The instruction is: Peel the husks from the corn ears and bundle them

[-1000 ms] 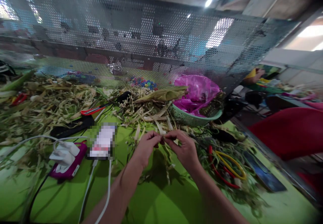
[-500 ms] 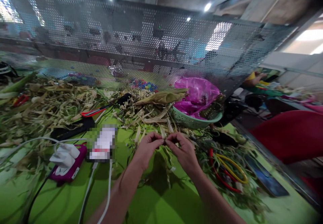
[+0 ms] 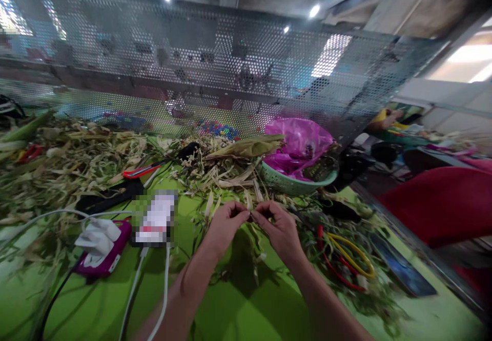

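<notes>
My left hand and my right hand meet at the middle of the view, above the green table. Each pinches with thumb and forefinger, fingertips almost touching. Between them is a thin, pale strip of dried corn husk; part of it sticks up past the fingers. A longer twisted length of husk hangs below, though I cannot tell whether it is the same piece. Behind the hands lie loose husk scraps and a large folded husk.
A green basket holds a pink plastic bag. To the left are a phone on cables, a purple power strip, a red cutter and heaped husks. Red and yellow cords lie right. A perforated metal panel stands behind.
Almost nothing differs. Both hands keep their pinch on the husk strip, and the view has shifted very slightly.
</notes>
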{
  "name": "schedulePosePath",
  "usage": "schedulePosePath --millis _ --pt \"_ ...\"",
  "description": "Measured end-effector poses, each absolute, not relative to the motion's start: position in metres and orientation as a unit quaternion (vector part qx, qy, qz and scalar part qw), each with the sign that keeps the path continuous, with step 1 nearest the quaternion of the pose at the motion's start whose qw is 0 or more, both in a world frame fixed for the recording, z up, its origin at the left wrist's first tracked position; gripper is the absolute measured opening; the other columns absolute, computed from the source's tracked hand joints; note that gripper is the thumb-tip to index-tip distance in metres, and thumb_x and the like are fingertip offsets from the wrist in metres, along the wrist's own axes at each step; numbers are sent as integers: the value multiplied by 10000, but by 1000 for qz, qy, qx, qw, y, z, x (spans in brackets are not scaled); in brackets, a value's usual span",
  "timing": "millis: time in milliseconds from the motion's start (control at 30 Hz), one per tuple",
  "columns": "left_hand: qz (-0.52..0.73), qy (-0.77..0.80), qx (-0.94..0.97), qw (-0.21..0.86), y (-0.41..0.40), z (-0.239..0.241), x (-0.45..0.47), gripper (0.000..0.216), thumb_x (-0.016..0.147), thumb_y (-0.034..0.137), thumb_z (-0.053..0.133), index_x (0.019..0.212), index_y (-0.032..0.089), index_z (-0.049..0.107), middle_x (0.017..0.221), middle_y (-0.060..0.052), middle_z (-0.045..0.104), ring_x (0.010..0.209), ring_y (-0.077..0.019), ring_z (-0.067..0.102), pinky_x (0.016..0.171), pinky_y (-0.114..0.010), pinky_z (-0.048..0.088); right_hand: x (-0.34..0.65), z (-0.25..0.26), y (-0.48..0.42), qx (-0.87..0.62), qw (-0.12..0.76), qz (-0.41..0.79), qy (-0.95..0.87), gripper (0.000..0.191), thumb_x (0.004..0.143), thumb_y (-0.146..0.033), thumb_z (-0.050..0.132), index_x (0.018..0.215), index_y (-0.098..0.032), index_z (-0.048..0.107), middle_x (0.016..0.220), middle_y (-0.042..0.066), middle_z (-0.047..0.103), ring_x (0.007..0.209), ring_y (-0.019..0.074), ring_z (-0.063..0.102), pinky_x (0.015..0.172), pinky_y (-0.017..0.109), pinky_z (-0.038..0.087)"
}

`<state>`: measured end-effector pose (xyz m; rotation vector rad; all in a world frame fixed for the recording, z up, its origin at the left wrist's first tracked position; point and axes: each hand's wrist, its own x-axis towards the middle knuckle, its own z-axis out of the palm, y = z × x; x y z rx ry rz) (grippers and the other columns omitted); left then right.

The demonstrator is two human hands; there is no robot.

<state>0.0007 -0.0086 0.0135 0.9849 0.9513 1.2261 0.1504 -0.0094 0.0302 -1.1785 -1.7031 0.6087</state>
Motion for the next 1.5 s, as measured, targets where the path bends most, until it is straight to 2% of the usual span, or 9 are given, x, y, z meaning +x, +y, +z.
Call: schedulePosePath --millis 267,433,600,767,900,1267,1400,1500 --pt "519 434 447 586 -9 12 -1 199 738 343 646 723 157 575 693 2 576 696 -131 498 705 -265 377 148 29 -7 -471 468 268 -698 139 801 -328 637 793 -190 633 712 17 631 647 161 564 615 266 458" --pt "501 437 482 570 -8 13 -3 171 754 319 642 760 155 594 710 6 575 688 -126 485 698 -266 381 149 26 -6 -475 464 259 -701 137 812 -304 608 736 -190 618 675 3 598 636 151 534 609 255 435" --pt "510 423 476 578 -5 9 -4 196 710 292 699 821 151 620 775 -5 600 744 -132 517 748 -271 398 150 26 -6 -482 462 277 -691 138 803 -304 610 732 -188 596 667 -5 565 627 142 497 590 246 411" --pt "528 406 407 625 -5 10 -1 238 644 290 751 774 145 614 729 3 590 707 -120 514 727 -262 402 150 31 -8 -481 446 312 -687 172 795 -333 618 711 -187 588 656 -11 539 617 138 474 579 245 395" --pt "542 414 385 622 -6 10 0 253 610 303 779 728 151 614 691 12 585 682 -116 510 702 -255 396 150 31 -8 -487 436 335 -679 194 795 -363 621 722 -186 587 660 -14 531 618 138 460 585 252 378" --pt "540 379 366 657 -7 13 -1 371 530 344 852 763 141 648 731 -1 613 712 -111 524 742 -258 399 151 31 -6 -474 440 457 -611 227 730 -380 665 691 -183 561 621 -27 486 590 125 421 552 249 353" --pt "543 375 363 658 -7 14 -1 370 508 362 859 708 144 636 699 10 593 689 -104 512 716 -250 395 151 32 -7 -478 437 456 -611 231 730 -386 669 698 -182 568 615 -24 503 580 125 439 546 247 371" --pt "539 387 361 656 -6 12 -3 365 517 366 850 700 137 632 678 14 581 658 -96 497 684 -244 385 150 31 -8 -483 434 407 -642 212 765 -379 657 727 -179 596 646 -8 549 610 138 485 578 257 407"
